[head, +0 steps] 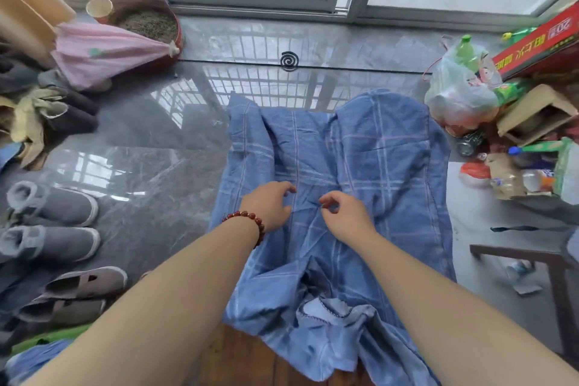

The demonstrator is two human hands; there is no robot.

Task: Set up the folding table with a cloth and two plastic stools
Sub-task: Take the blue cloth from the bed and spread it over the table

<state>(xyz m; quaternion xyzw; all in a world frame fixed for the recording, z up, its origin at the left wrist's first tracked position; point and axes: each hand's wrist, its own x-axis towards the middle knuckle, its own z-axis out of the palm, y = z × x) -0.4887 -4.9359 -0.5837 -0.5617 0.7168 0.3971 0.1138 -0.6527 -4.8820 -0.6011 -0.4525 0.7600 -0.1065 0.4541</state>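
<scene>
**Inspector:** Progress?

**Assessor:** The cloth (360, 150) lay over the table (238, 354), rumpled, with bare wood showing below its near edge. In my judgement, smoothing and both stools were outstanding.

**Inspector:** Hands? Counts?

**Assessor:** The right hand (344, 213) pinched a crease at mid-cloth. The left hand (269, 207) was beside it, fingers bent onto the cloth, grip undeterminable. One cloth, one table, no stools seen.

The only print that can be partly read is on the long red box (539, 44), far beyond the right hand (344, 216) and off to its right. Large yellow Chinese characters run along its side, upside down from here. A small framed mark near its far end shows the number 20 beside one character. Right of that hand, a bottle's orange label (540, 181) carries blue lettering too small to read.
</scene>
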